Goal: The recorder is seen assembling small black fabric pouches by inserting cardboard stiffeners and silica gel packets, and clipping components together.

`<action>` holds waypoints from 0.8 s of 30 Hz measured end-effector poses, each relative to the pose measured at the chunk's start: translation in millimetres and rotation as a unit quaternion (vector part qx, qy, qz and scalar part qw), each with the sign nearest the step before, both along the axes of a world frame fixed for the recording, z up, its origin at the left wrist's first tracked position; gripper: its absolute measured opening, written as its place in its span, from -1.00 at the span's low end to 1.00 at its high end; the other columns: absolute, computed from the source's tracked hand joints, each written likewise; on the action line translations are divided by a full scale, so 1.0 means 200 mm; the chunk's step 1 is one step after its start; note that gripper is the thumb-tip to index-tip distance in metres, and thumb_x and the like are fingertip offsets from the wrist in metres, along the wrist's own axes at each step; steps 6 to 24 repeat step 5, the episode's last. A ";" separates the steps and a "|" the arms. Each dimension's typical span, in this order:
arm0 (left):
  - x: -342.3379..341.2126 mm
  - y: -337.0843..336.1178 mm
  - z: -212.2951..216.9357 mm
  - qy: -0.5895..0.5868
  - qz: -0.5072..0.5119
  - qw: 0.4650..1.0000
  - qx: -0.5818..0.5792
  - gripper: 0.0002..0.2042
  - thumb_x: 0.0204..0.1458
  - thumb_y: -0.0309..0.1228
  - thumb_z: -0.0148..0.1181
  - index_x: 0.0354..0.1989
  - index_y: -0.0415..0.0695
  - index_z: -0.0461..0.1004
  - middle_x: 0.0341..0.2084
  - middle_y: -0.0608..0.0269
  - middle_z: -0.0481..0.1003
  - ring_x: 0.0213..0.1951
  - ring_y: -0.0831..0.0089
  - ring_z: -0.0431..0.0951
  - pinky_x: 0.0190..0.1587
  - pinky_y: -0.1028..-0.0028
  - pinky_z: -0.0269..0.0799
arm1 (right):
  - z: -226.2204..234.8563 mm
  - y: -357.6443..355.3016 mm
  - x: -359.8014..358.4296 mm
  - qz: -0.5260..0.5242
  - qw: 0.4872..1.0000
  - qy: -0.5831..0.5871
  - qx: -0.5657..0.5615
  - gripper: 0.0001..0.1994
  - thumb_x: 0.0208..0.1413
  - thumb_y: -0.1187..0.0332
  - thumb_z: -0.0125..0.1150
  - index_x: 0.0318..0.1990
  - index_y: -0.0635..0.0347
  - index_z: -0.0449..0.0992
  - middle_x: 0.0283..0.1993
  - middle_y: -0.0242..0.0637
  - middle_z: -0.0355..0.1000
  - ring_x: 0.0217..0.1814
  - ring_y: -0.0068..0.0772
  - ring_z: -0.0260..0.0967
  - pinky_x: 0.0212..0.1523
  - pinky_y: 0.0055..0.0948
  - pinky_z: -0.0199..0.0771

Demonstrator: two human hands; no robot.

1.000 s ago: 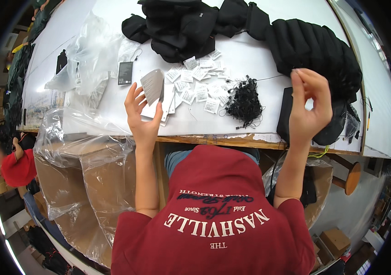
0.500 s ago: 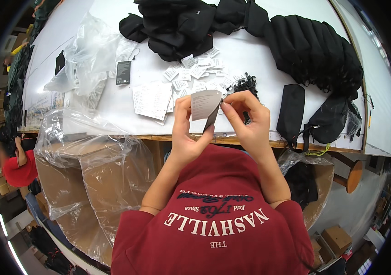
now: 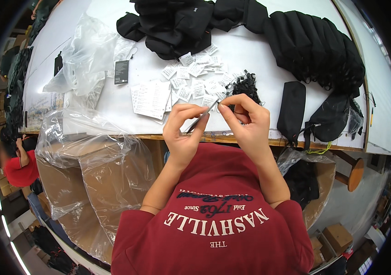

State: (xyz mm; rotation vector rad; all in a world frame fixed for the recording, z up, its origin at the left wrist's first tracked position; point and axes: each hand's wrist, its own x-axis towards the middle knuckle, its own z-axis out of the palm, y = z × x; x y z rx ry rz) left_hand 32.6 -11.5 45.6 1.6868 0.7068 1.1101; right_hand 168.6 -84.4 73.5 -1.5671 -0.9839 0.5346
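Note:
My left hand (image 3: 181,135) pinches a card hang tag (image 3: 199,120) between thumb and fingers, and the tag is turned nearly edge-on. At the tag's upper end, the thumb and fingertips of my right hand (image 3: 249,120) are pressed together; what sits between them is too small to make out. Just beyond the left hand lies a stack of white printed tags (image 3: 149,98). Small white labels (image 3: 182,72) are scattered farther back. A tangled heap of black cords (image 3: 247,87) lies right behind my right hand.
Black bags (image 3: 175,27) are piled at the back of the white table (image 3: 246,52), with more bags (image 3: 314,48) lined up at right. A dark tag (image 3: 121,72) lies near clear plastic (image 3: 88,55). Plastic-covered cardboard boxes (image 3: 108,178) stand at the near left. Another person (image 3: 20,162) is far left.
The hang tag has turned from showing its printed face to nearly edge-on. My left hand has shifted slightly left and tilted; my right hand stays at the tag's end.

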 end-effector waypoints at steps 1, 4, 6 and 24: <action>0.00 0.01 0.00 0.001 0.000 1.000 -0.001 -0.80 -0.17 -0.67 0.27 -0.32 -0.19 0.55 -0.39 0.23 0.50 -0.32 0.47 0.44 -0.26 0.51 0.33 | 0.00 0.00 0.00 -0.002 1.000 -0.009 0.000 -0.95 0.02 0.50 0.25 -0.36 0.27 0.52 -0.70 -0.49 0.09 -0.66 -0.73 -0.10 -0.64 -0.60 -0.13; -0.04 0.04 0.00 0.047 -0.048 0.991 0.113 -0.73 -0.23 -0.74 0.28 -0.30 -0.20 0.58 -0.35 0.20 0.50 -0.27 0.42 0.48 -0.21 0.53 0.38 | 0.01 -0.02 0.00 -0.001 0.999 0.026 -0.021 -0.94 0.03 0.48 0.25 -0.36 0.25 0.52 -0.70 -0.51 0.09 -0.66 -0.72 -0.11 -0.64 -0.60 -0.12; -0.04 0.05 -0.01 0.037 -0.053 0.993 0.100 -0.66 -0.33 -0.70 0.26 -0.30 -0.10 0.59 -0.37 0.27 0.52 -0.30 0.37 0.47 -0.23 0.47 0.34 | 0.00 -0.01 0.00 -0.001 0.998 0.066 -0.004 -0.94 0.07 0.44 0.25 -0.32 0.21 0.54 -0.69 -0.58 0.10 -0.66 -0.70 -0.11 -0.63 -0.61 -0.08; -0.04 0.05 -0.01 0.037 -0.053 0.993 0.100 -0.66 -0.33 -0.70 0.26 -0.30 -0.10 0.59 -0.37 0.27 0.52 -0.30 0.37 0.47 -0.23 0.47 0.34 | 0.00 -0.01 0.00 -0.001 0.998 0.066 -0.004 -0.94 0.07 0.44 0.25 -0.32 0.21 0.54 -0.69 -0.58 0.10 -0.66 -0.70 -0.11 -0.63 -0.61 -0.08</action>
